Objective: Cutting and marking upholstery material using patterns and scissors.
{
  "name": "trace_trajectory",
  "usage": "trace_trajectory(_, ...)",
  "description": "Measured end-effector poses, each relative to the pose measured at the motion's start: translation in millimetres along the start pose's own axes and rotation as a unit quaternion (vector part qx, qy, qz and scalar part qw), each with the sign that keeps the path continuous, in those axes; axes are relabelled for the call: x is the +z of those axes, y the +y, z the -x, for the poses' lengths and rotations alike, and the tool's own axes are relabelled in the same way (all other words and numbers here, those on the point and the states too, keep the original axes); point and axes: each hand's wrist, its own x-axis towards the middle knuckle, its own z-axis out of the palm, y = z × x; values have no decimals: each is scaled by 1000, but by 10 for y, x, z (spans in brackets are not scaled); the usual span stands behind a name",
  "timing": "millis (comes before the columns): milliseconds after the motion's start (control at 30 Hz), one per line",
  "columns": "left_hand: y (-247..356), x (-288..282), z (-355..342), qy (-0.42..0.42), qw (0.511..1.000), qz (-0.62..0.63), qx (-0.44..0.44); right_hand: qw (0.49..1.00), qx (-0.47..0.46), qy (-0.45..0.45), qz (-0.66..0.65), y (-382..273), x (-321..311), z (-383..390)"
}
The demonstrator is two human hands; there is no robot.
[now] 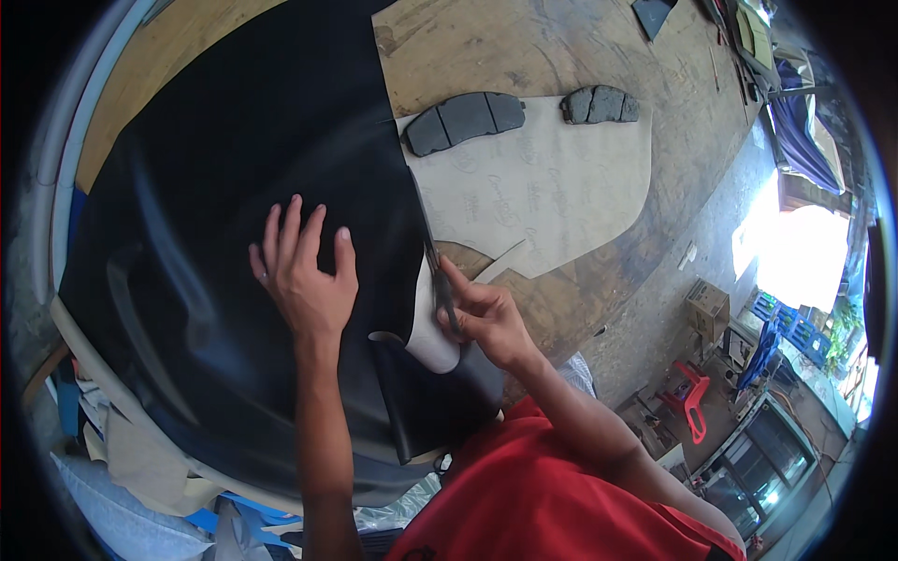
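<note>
A large black leather-like sheet spreads over the left side of the table. My left hand rests flat on it, fingers spread, holding nothing. Scissors are in my right hand, their blades pointing away from me along the sheet's right edge. Beside them, a flap of the sheet curls over and shows its pale underside. Right of that edge lies a pale, printed flat piece. Two dark brake pads, a larger one and a smaller one, sit on its far side.
The worn wooden table carries a small dark scrap at its far side. On the floor to the right are a cardboard box and a red plastic stool. Folded cloth is piled below the table at the near left.
</note>
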Motion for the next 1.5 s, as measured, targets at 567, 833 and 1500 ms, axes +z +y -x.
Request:
trace_trajectory(567, 444, 155, -1907, -328, 859, 245, 308, 995, 32, -31, -94, 112, -152, -50)
trace_trajectory(833, 333, 265, -1947, -310, 864, 235, 319, 993, 48, -40, -102, 68, -130, -54)
trace_trajectory(1500, -522, 389, -1446, -57, 976, -23, 210, 999, 17, 17, 21, -203, 89, -316)
